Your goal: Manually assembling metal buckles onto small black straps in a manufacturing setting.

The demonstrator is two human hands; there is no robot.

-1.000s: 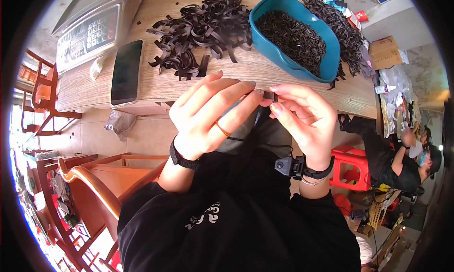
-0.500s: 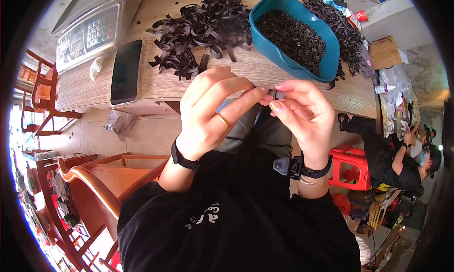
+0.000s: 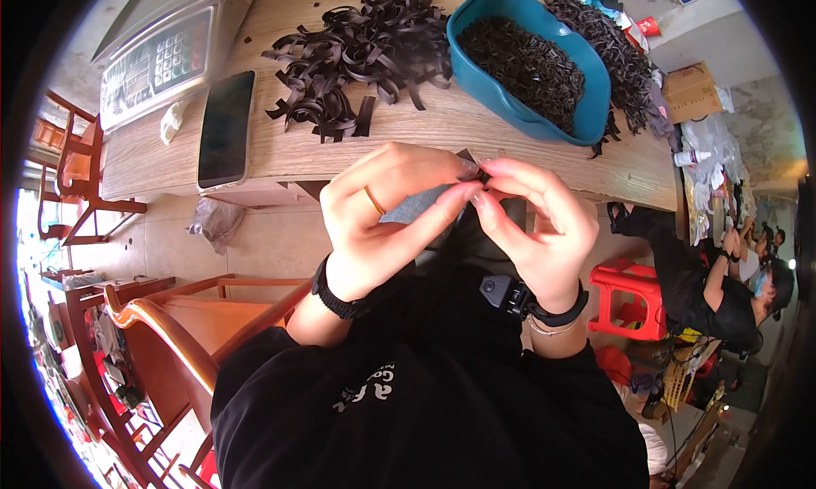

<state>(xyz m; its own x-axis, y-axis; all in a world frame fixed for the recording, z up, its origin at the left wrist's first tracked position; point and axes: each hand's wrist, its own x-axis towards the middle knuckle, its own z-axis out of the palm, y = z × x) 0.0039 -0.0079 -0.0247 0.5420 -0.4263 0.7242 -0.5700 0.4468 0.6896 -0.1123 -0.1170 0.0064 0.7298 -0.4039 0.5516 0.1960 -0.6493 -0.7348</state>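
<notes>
My left hand [image 3: 387,202] and my right hand [image 3: 544,221] meet just in front of the table's near edge. Thumb and forefinger of each are pinched on a small dark piece [image 3: 483,176], which the fingertips mostly cover; its exact kind cannot be made out. Beyond the hands lies a loose heap of dark brown flat strips [image 3: 365,56] on the tabletop. To its right stands a teal plastic tub [image 3: 501,107], which holds many small dark pieces [image 3: 527,73].
A dark-screened phone [image 3: 227,132] lies by the near left edge, with a covered weighing scale [image 3: 161,64] behind it. Another dark heap [image 3: 616,64] lies right of the tub. A red stool [image 3: 629,298] and a seated person [image 3: 722,293] are at right, a wooden chair [image 3: 170,319] at left.
Both hands have drawn tighter together, the left thumb coming up against the right fingertips. The dark piece, plainly seen before, is now mostly covered. The right wrist has turned slightly.
</notes>
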